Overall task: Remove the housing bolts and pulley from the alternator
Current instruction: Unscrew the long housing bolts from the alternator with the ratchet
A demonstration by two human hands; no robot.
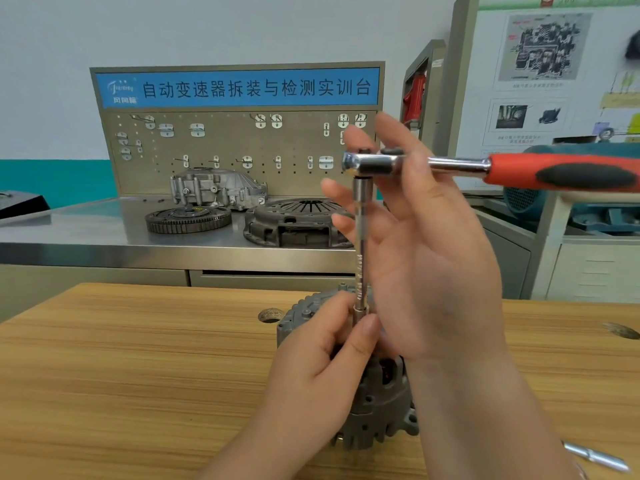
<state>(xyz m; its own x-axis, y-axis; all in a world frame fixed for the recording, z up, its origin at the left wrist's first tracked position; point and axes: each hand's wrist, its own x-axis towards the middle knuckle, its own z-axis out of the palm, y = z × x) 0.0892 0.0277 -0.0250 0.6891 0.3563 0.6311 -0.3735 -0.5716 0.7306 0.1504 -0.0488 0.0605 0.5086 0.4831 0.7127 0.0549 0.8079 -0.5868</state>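
1. The alternator [381, 403] stands on the wooden surface [138, 358] at about 6 o'clock in the view, partly hidden by both hands.
2. A thin extension bar [360, 244] rises upright from the top of the alternator toward 12 o'clock. It enters the head of a ratchet [372, 164], whose red and black handle points to 3 o'clock.
3. The left hand [322, 362] comes in from 6 o'clock. Its fingers are curled, and thumb and fingers pinch the lower end of the extension bar just above the alternator.
4. The right hand [422, 258] is held upright at 3 o'clock of the bar, palm turned toward it, fingers straight and spread apart. The ratchet's head crosses the upper fingers; whether they bear on it cannot be told.
5. A bare metal tool [595, 457] lies on the wooden surface at 4 o'clock of the alternator, and a round hole [270, 315] sits at its 10 o'clock.
6. Behind, toward 12 o'clock, a steel surface [86, 233] carries a toothed disc [188, 220], a clutch cover [294, 223] and a cast housing [218, 190]. Above them is a pegboard [225, 143] with a blue sign [239, 88].
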